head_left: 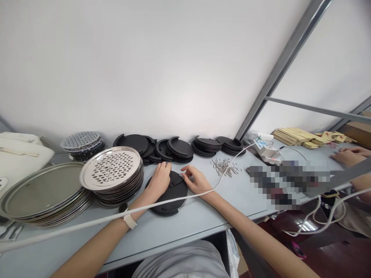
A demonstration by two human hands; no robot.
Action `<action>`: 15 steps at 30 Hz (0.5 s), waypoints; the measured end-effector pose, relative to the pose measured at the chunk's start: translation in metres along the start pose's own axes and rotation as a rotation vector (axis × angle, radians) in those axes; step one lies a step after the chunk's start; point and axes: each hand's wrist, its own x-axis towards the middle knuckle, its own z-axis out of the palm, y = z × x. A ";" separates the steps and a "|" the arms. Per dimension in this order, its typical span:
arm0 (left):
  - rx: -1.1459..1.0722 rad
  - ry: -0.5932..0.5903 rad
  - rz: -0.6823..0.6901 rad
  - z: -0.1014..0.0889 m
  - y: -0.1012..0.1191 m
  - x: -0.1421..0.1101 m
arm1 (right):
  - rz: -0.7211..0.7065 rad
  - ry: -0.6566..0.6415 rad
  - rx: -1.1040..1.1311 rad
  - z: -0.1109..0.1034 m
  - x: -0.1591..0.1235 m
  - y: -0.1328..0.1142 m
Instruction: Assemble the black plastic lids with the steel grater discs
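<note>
A black round disc (171, 197) lies flat on the grey table (179, 231) in front of me. My left hand (160, 178) rests palm down on the disc's left part, fingers curled over its far edge. My right hand (194, 179) sits at the disc's right rim, fingertips pinched on a small metal clip that I can barely make out. A pile of loose metal clips (225, 166) lies just right of that hand. A white cable (116, 217) crosses over my forearms and the disc.
Perforated steel plates (111, 170) stand stacked left of the disc, beside larger steel trays (43, 193). Several black discs (176, 148) line the wall. A white power strip (265, 148), yellow cards (301, 137) and another person's hand (346, 154) are at the right.
</note>
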 end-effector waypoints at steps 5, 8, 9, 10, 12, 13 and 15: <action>0.006 0.003 0.003 0.001 -0.001 0.000 | 0.002 -0.063 0.057 0.001 0.001 0.001; 0.008 0.005 0.002 0.002 -0.001 0.000 | 0.011 -0.055 0.079 -0.001 0.002 -0.002; 0.008 0.005 0.002 0.002 -0.001 0.000 | 0.014 -0.047 0.083 -0.001 0.002 -0.003; 0.009 0.005 0.002 0.002 -0.001 0.001 | 0.017 -0.041 0.087 -0.002 0.002 -0.004; 0.011 0.002 0.002 0.002 -0.002 0.001 | 0.019 -0.032 0.095 -0.003 0.002 -0.005; 0.011 0.001 0.002 0.002 -0.002 0.001 | 0.019 -0.026 0.099 -0.004 0.002 -0.006; 0.010 -0.001 0.002 0.002 -0.002 0.000 | 0.019 -0.009 0.105 -0.004 0.001 -0.006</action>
